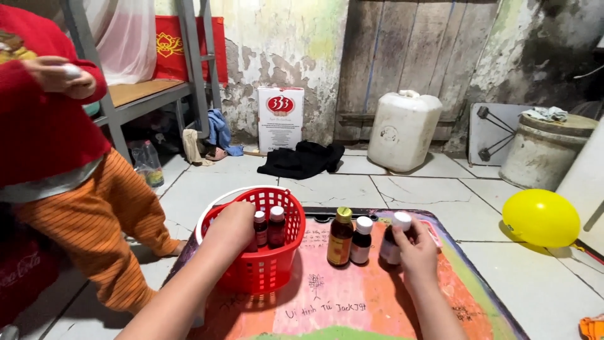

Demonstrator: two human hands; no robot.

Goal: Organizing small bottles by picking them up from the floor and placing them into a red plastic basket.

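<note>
Cracked pale floor tiles and a peeling wall surround the low table (352, 302), whose top is painted orange and pink with some handwriting on it; we use this table as our landmark. On its left part stands a red basket (261, 267) with a white handle. Our left hand (229, 228) reaches into this basket and its fingers close around a small dark bottle (259, 228) with a red cap; a second dark bottle with a white cap (276, 225) stands just beside it in the same basket.

In the middle of the table, just right of the basket, stand an amber bottle with a yellow cap (340, 238) and, touching it or almost touching, a shorter dark bottle with a white cap (362, 239). Our right hand (415, 249) is on the right part of the table, curled firmly around a white-capped bottle (393, 238), which it holds upright; we cannot tell if the bottle's bottom rests on the table.

On the floor to the right of the table lies a yellow balloon (541, 217). Behind the table, near the wall, we see a white canister (402, 130), a black cloth (302, 159) and a white cardboard box (280, 118). Left of the table sits another person in a red sweater (38, 119) and orange trousers, holding something small and white in one hand (60, 75).
</note>
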